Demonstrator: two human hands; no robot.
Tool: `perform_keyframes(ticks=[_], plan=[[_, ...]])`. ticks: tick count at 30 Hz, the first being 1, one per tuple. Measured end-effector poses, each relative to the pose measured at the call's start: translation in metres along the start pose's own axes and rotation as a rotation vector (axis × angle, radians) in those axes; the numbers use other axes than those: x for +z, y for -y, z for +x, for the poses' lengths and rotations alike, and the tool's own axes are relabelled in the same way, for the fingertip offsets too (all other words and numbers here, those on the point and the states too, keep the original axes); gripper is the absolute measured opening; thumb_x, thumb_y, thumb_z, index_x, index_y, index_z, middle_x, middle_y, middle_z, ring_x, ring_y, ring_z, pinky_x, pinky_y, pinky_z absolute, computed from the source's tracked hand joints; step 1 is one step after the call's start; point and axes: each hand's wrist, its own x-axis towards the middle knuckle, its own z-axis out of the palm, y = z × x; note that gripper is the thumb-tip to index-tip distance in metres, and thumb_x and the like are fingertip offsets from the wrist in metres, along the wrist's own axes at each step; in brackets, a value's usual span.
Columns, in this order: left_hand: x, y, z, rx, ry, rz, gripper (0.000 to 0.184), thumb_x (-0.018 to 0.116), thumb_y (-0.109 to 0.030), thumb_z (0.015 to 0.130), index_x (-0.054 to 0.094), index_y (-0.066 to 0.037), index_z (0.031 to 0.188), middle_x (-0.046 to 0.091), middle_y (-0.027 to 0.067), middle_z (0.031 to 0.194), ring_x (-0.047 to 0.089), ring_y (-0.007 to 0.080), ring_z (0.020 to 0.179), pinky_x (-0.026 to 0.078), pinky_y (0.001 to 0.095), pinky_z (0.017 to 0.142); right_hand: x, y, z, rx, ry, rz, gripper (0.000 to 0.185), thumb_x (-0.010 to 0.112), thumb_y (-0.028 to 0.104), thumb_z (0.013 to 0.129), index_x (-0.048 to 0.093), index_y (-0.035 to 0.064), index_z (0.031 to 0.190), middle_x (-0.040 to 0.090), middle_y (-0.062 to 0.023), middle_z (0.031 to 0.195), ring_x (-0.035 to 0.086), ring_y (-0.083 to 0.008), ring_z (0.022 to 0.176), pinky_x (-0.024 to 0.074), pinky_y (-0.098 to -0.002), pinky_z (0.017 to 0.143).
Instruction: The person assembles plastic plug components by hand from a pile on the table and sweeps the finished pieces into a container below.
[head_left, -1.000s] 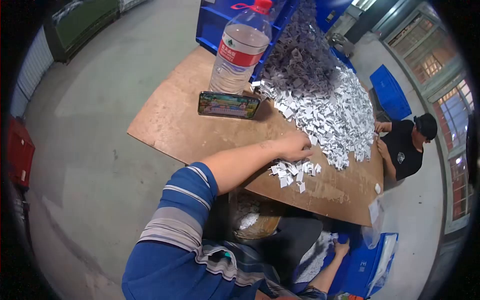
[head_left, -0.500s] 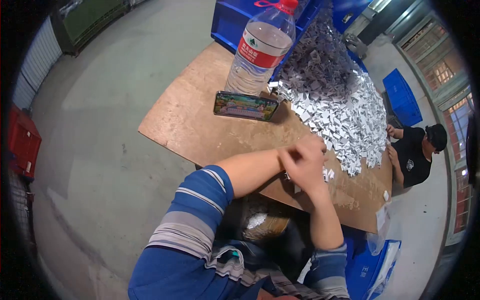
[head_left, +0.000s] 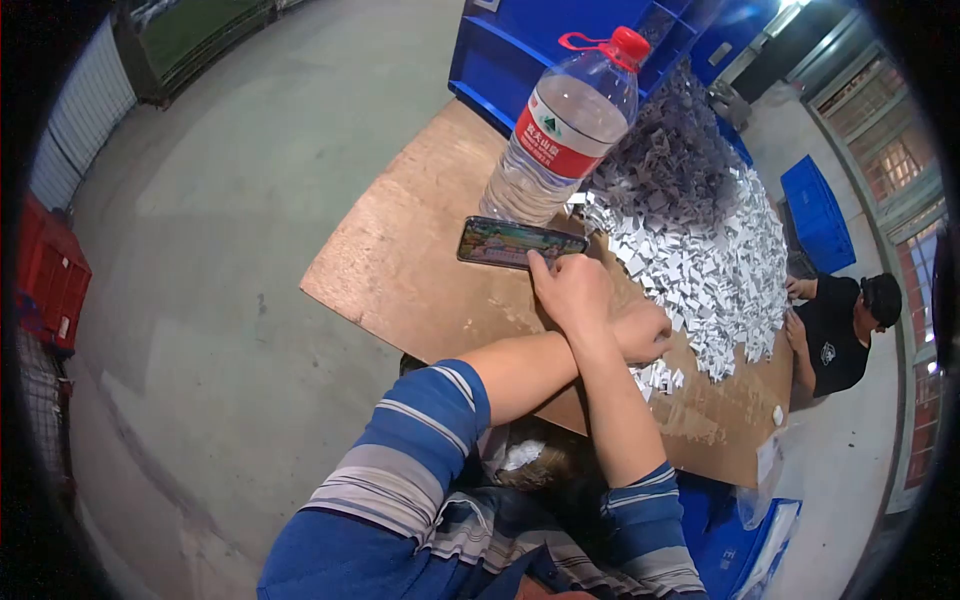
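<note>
My right hand [head_left: 575, 290] crosses over my left forearm. Its index finger reaches out to the lower edge of a phone [head_left: 495, 243], with the other fingers bent and nothing seen in them. The phone lies on its long side, leaning by a large water bottle [head_left: 560, 135] with a red cap. My left hand [head_left: 642, 330] rests on the wooden table [head_left: 390, 240] with curled fingers; what they hold is hidden. Right below it is a small group of white pieces [head_left: 657, 377]. A large heap of white pieces [head_left: 715, 280] spreads beyond.
Blue bins [head_left: 520, 50] stand behind the bottle. A person [head_left: 838, 330] in black has both hands at the heap's far right edge. Another blue bin [head_left: 735, 545] and a plastic bag [head_left: 765, 480] are below the table's right corner. A red crate [head_left: 55, 275] stands far left.
My right hand has come up from the blue bin below the table, passed over my left hand and reached the phone. My left hand stays near the small group. The whole view has shifted.
</note>
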Motion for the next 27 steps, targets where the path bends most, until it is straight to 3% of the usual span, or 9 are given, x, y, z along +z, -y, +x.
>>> perform_keyframes(ticks=[6,10,15,17,18,20,23,25,27], plan=[[-0.001,-0.004,-0.002,0.042,-0.046,0.038,0.023,0.064,-0.023,0.077,0.072,-0.003,0.070,0.066,0.0184,0.071,0.058,0.0438,0.067,0.050,0.0476,0.066,-0.001,-0.005,-0.012,-0.066,-0.016,0.088,0.051,0.065,0.045,0.085,0.068,0.0019,0.059,0.065,-0.0187,0.060,0.061,-0.0420,0.056,0.0498,-0.0452,0.055],[0.001,-0.009,-0.002,-0.077,0.132,0.186,0.020,0.064,-0.023,0.081,0.072,-0.004,0.084,0.068,0.0146,0.092,0.060,0.0369,0.087,0.051,0.0446,0.076,-0.005,-0.012,-0.023,-0.109,-0.052,0.163,0.045,0.070,0.035,0.085,0.064,-0.0007,0.059,0.061,-0.0149,0.056,0.054,-0.0347,0.050,0.0464,-0.0406,0.052],[0.007,0.001,-0.005,0.030,0.038,0.200,0.018,0.065,-0.023,0.082,0.071,-0.008,0.089,0.067,0.0103,0.091,0.060,0.0314,0.088,0.051,0.0395,0.075,0.000,-0.018,-0.023,-0.175,-0.031,0.155,0.042,0.068,0.040,0.082,0.066,0.0037,0.062,0.065,-0.0152,0.060,0.061,-0.0383,0.056,0.0479,-0.0436,0.053],[0.003,-0.002,-0.004,-0.012,0.061,0.197,0.018,0.064,-0.022,0.083,0.071,-0.007,0.091,0.067,0.0107,0.092,0.061,0.0312,0.088,0.051,0.0392,0.075,-0.010,-0.019,-0.030,-0.285,-0.121,0.312,0.029,0.071,0.027,0.081,0.067,0.0033,0.066,0.065,-0.0120,0.061,0.059,-0.0316,0.054,0.0472,-0.0384,0.053],[0.000,-0.003,-0.003,-0.056,0.082,0.195,0.018,0.064,-0.020,0.083,0.070,-0.006,0.093,0.068,0.0111,0.093,0.061,0.0310,0.087,0.051,0.0388,0.076,-0.020,-0.021,-0.033,-0.281,-0.132,0.313,0.029,0.071,0.027,0.081,0.067,0.0033,0.066,0.065,-0.0120,0.061,0.059,-0.0316,0.054,0.0472,-0.0384,0.053],[-0.010,-0.012,0.000,-0.140,0.125,0.187,0.019,0.062,-0.017,0.084,0.070,-0.005,0.097,0.069,0.0120,0.095,0.062,0.0306,0.086,0.052,0.0382,0.076,-0.045,-0.042,-0.040,-0.514,-0.402,0.470,0.018,0.074,0.013,0.079,0.066,0.0006,0.069,0.063,-0.0059,0.061,0.051,-0.0198,0.051,0.0424,-0.0307,0.051],[-0.025,-0.023,0.006,-0.231,0.236,0.136,0.022,0.061,-0.013,0.086,0.069,-0.003,0.104,0.071,0.0132,0.098,0.064,0.0300,0.085,0.053,0.0372,0.078,-0.069,-0.121,-0.052,-0.358,-0.472,0.429,0.011,0.073,0.008,0.077,0.067,0.0011,0.071,0.064,-0.0047,0.064,0.050,-0.0162,0.052,0.0418,-0.0280,0.053],[-0.030,-0.022,0.010,-0.239,0.369,0.065,0.025,0.059,-0.009,0.087,0.069,-0.001,0.108,0.072,0.0141,0.100,0.065,0.0296,0.084,0.054,0.0366,0.079,-0.085,-0.181,-0.068,0.027,-0.467,0.384,0.010,0.072,0.010,0.079,0.069,0.0016,0.075,0.063,-0.0057,0.064,0.054,-0.0198,0.054,0.0446,-0.0293,0.055],[-0.024,-0.010,0.007,-0.203,0.247,-0.002,0.025,0.057,-0.006,0.088,0.068,0.002,0.108,0.072,0.0172,0.100,0.065,0.0311,0.084,0.054,0.0393,0.079,-0.090,-0.232,-0.099,0.172,-0.440,0.296,0.009,0.072,0.011,0.080,0.069,0.0016,0.079,0.063,-0.0059,0.064,0.055,-0.0205,0.055,0.0451,-0.0301,0.055]])
